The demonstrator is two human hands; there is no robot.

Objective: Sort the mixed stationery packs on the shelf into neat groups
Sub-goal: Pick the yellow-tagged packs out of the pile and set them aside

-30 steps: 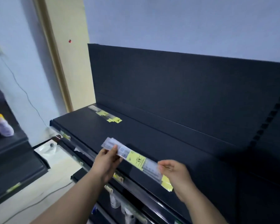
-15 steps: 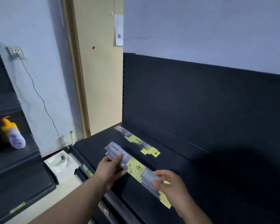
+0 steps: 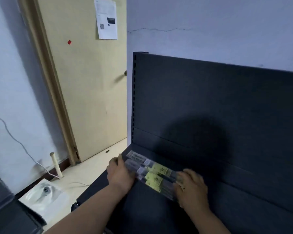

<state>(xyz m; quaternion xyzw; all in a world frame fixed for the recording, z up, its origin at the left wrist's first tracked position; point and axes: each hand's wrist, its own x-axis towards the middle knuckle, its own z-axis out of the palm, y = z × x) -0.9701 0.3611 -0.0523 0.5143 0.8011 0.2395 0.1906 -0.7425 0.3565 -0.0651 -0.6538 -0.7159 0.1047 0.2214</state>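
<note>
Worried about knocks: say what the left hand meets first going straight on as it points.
The long clear plastic packs with yellow labels; the left hand looks to touch their end, though blur leaves that unsure.

The upright back panel (image 3: 210,107) is walling off the far side of the shelf (image 3: 243,210), so my hands are only finding room above its surface and on the near side. Two packs (image 3: 152,173) are lying side by side close to that panel, filling the far left corner between my left hand (image 3: 120,174) and right hand (image 3: 191,186). Bare shelf is stretching away to the right.
</note>
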